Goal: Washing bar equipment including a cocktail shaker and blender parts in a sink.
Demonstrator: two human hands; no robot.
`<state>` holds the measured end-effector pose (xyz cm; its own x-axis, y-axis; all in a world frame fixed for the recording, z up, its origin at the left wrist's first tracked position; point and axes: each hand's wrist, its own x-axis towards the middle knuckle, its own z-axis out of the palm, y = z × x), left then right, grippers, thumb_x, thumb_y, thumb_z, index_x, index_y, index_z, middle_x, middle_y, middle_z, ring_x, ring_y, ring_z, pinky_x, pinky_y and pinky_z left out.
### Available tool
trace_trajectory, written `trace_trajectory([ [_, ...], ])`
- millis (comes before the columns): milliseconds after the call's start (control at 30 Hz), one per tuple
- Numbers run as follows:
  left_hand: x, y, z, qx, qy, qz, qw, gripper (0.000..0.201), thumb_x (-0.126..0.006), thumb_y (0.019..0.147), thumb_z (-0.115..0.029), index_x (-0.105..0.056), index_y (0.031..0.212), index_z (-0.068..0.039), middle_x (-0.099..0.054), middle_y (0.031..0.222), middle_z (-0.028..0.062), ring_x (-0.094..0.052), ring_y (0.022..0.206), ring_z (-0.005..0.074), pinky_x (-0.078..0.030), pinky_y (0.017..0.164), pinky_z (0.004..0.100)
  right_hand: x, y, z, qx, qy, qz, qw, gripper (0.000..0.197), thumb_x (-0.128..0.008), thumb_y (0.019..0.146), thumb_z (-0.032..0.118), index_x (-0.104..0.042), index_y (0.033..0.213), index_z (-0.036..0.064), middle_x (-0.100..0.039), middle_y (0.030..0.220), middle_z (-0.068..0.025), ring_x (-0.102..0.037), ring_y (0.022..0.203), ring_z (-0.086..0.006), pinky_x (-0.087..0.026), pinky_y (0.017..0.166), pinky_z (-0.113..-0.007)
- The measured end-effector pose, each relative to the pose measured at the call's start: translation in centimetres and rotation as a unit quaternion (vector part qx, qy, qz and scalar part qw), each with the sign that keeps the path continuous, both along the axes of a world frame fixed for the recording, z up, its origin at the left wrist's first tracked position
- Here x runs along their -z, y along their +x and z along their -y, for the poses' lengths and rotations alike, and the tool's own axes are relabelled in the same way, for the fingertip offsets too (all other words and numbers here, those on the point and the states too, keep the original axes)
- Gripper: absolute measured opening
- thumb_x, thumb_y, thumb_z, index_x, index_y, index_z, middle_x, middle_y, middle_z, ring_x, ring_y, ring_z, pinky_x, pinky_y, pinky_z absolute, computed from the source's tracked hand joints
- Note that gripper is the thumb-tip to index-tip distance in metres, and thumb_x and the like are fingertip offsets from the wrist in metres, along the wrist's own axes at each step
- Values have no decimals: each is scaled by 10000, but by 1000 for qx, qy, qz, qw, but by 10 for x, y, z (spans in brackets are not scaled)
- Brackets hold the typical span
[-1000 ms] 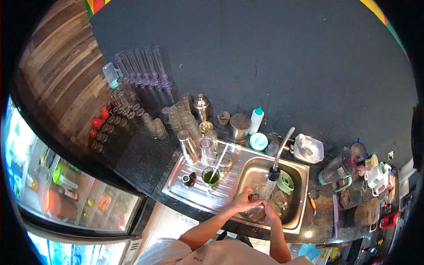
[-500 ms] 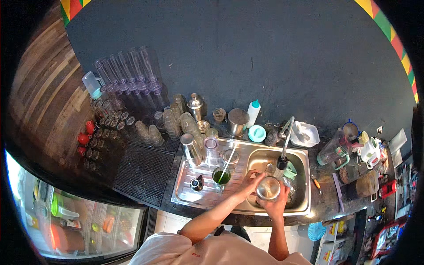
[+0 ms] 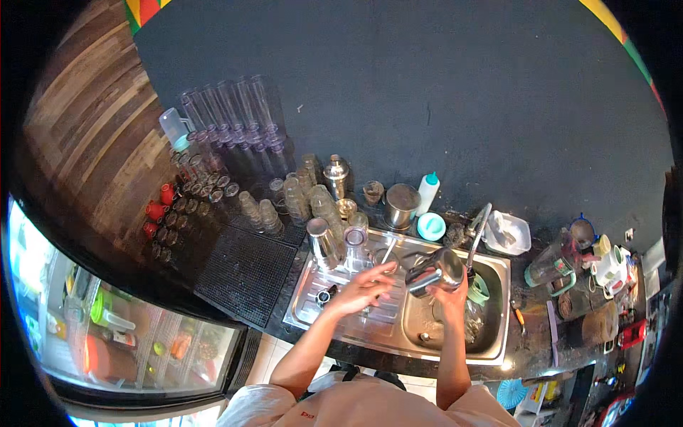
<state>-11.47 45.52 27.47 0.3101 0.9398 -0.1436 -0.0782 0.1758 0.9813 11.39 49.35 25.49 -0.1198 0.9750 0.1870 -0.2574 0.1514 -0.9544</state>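
My right hand grips a shiny steel shaker cup, which is tilted sideways over the sink basin. My left hand is empty with its fingers spread, over the ribbed drainboard. Behind it a white straw sticks up; the glass it stands in is mostly hidden by the hand. A small dark jug is left of that hand. An upturned steel tumbler and a clear glass stand at the drainboard's back.
The curved tap rises behind the basin, which holds a pale green bowl. Stacked glasses, a steel pot and a white squeeze bottle line the back. A black drip mat lies left, an orange-handled tool right.
My left hand has let go of the shaker cup and moved left over the drainboard. My right hand has raised and tipped the cup. The view has shifted slightly left.
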Motion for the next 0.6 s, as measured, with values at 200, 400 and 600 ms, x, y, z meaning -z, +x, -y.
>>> trace_trajectory([
  [200, 25, -80, 8, -343, 76, -35, 936, 277, -510, 781, -41, -555, 1051, -82, -602, 944, 45, -570, 767, 100, -435, 619, 214, -17, -39, -66, 93, 118, 5, 989, 864, -700, 582, -81, -217, 1277, 95, -444, 1148, -157, -540, 950, -234, -514, 677, -284],
  [400, 38, -106, 27, -498, 35, -24, 866, 218, -487, 773, -111, -581, 951, -28, -604, 857, 62, -569, 786, 129, -431, 667, 248, 51, -70, -143, 48, 62, -6, 997, 911, -778, 510, -17, -259, 1257, 32, -490, 1088, -106, -522, 929, -172, -480, 755, -284],
  [600, 65, -127, 51, -523, -12, -28, 852, 223, -506, 758, -125, -570, 947, -28, -600, 863, 67, -572, 772, 132, -423, 661, 258, 114, -91, -162, 3, 64, 97, 993, 914, -805, 424, 61, -336, 1208, 37, -506, 1079, -85, -486, 1024, -185, -402, 876, -295],
])
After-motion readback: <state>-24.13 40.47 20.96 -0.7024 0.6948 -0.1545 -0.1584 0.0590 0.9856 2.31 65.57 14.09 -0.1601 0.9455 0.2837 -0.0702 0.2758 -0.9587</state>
